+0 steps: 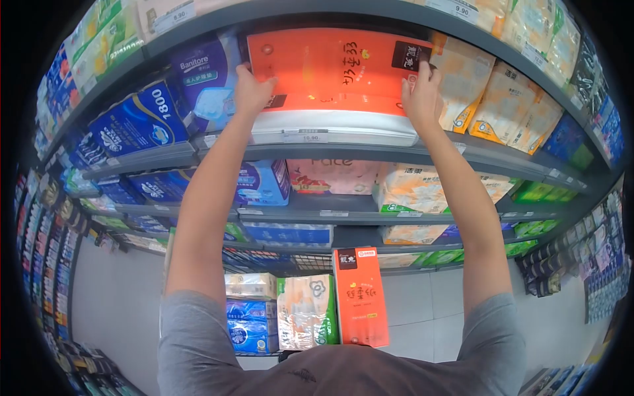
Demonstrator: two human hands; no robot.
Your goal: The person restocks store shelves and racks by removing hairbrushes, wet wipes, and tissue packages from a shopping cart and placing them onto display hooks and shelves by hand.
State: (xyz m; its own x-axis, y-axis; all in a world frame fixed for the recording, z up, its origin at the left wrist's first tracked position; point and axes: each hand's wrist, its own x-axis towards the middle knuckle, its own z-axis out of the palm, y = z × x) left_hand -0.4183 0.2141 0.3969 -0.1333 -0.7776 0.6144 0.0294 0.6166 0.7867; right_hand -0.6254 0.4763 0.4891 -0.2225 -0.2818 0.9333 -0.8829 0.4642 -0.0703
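A wide orange-red tissue pack point(310, 66) with a white lower side sits on the upper shelf, its front tilted up towards me. My left hand point(254, 91) grips its left edge, thumb lying on the orange face. At the opposite edge, my right hand point(422, 96) clasps the pack with its fingers over the side. Both arms stretch forward. Whether the pack is a single piece or several side by side, I cannot tell. Left of it stands a purple Banitore pack point(203, 79); right of it are orange-and-white tissue packs point(464, 82).
Below, a basket or cart by my body holds a blue pack point(251, 327), a white-and-green tissue pack point(305, 313) and an upright orange-red box point(360, 297). A shelf edge point(310, 136) with price labels runs under my hands. Lower shelves carry a pink Face pack point(333, 173).
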